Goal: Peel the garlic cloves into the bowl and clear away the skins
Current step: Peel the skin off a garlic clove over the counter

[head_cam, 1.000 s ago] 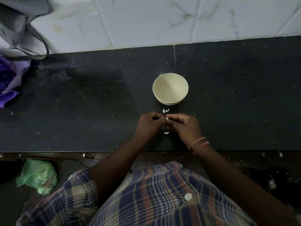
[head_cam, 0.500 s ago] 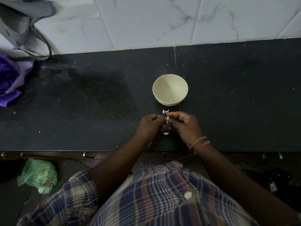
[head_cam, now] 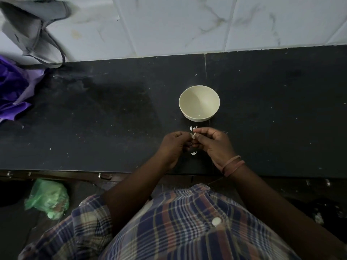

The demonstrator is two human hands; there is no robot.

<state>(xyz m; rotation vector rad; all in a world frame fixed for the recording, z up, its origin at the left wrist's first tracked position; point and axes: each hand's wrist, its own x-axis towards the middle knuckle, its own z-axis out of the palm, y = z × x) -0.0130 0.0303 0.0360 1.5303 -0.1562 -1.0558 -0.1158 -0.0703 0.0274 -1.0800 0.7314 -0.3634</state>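
Meanwhile both hands are lifting slightly toward the bowl (head_cam: 199, 103), left hand (head_cam: 173, 142) and right hand (head_cam: 212, 142) still pinching the garlic clove (head_cam: 193, 136) between curled fingertips, peeling continuing, skins (head_cam: 193, 153) lying beneath on the counter (head_cam: 93, 119).

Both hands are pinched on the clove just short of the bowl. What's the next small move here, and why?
Probably keep stripping skin before dropping it in. The left hand and right hand both pinch the garlic clove, and a pale flap of skin shows on it. The bowl looks nearly empty, and loose skins lie on the counter for clearing later.
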